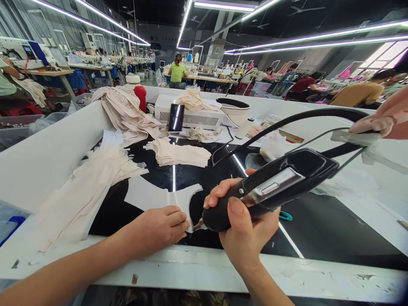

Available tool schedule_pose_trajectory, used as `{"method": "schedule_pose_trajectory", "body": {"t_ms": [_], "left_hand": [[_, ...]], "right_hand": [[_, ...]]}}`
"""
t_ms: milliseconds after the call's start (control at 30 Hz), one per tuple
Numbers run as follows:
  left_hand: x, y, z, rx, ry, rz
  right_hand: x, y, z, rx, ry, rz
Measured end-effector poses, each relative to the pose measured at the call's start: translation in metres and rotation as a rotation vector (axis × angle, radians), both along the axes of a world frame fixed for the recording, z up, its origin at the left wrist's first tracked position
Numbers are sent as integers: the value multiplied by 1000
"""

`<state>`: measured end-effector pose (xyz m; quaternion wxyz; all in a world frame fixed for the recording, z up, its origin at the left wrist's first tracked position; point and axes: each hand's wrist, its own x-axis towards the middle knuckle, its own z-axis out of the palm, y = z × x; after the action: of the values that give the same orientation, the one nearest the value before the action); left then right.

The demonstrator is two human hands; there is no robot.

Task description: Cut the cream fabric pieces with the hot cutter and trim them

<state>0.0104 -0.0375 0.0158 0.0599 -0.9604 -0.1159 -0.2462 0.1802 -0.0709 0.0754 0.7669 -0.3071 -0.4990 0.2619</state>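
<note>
A pale, curved-edge fabric piece [149, 193] lies on the black glossy tabletop [331, 229]. My left hand [159, 227] is closed on its near right corner, fingers bunched together against the surface. My right hand [245, 229] is wrapped around a bulky black handheld power tool [270, 191] with a silver switch plate. Its narrow metal tip [199, 225] meets the fabric's edge right beside my left fingers. A thick black cord [306, 114] arches from the tool's rear. Behind the piece lies a stack of cream cut pieces [181, 154].
Layered pale pieces [86, 191] cover the left side, with larger cream fabric [127, 110] behind. A phone [176, 117] stands against a white vented box [204, 117]. Near the tool lies a teal clip-like object [285, 216]. White walls [47, 165] border the table; people work beyond.
</note>
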Motion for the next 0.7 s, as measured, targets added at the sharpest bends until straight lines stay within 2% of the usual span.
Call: {"method": "schedule_pose_trajectory", "body": {"t_ms": [367, 700], "left_hand": [[-2, 1, -2, -18, 12, -2], [-2, 3, -6, -15, 26, -2]], "right_hand": [[-2, 3, 2, -3, 10, -20], [-3, 1, -1, -1, 9, 23]]}}
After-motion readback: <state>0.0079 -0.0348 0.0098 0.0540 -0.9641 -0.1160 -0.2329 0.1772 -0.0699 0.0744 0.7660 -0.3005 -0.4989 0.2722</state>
